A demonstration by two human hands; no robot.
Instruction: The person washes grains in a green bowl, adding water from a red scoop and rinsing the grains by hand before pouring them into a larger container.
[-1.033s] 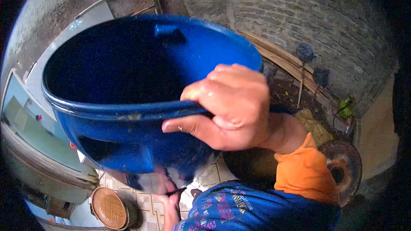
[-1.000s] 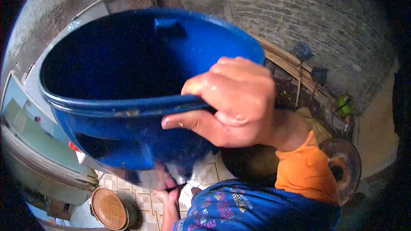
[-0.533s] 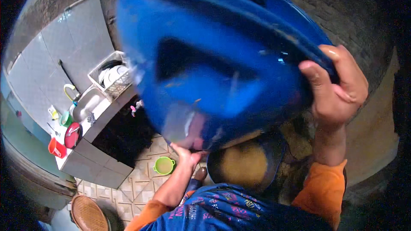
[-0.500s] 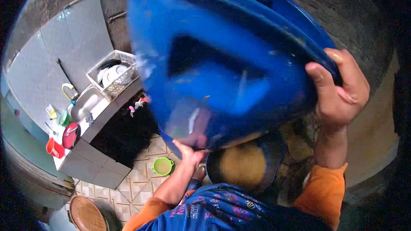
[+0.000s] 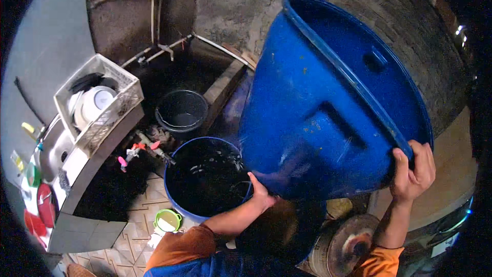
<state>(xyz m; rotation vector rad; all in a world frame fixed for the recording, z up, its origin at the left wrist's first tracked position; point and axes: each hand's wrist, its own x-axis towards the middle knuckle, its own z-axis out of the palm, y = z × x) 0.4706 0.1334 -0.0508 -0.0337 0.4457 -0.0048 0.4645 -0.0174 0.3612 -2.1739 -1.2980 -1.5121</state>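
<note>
A large blue plastic barrel (image 5: pixel 297 107) is held up tilted in front of me, its wide mouth turned to the upper right. My right hand (image 5: pixel 414 172) grips the rim at its near right side, thumb outside and fingers over the edge. Under the lower left end of the barrel, my left hand (image 5: pixel 262 194) supports the base, with part of its fingers hidden beneath. Just left of that hand stands a round blue-rimmed tub (image 5: pixel 171 195) holding dark water. Below the barrel is a dark container (image 5: pixel 318 225), mostly covered by the barrel and my arm.
At left, a white crate of dishes (image 5: pixel 130 95) stands beside a sink (image 5: pixel 60 149) on a tiled counter. A dark bucket (image 5: pixel 182 125) sits by the far wall below a tap (image 5: pixel 166 50). A small green basin (image 5: pixel 167 220) rests on the floor tiles. A round lidded drum (image 5: pixel 353 243) stands near right.
The barrel has moved lower, away from me and to the right, and its mouth shows more. The view has shifted, bringing the water tub and dark bucket into sight. Both hands keep their hold.
</note>
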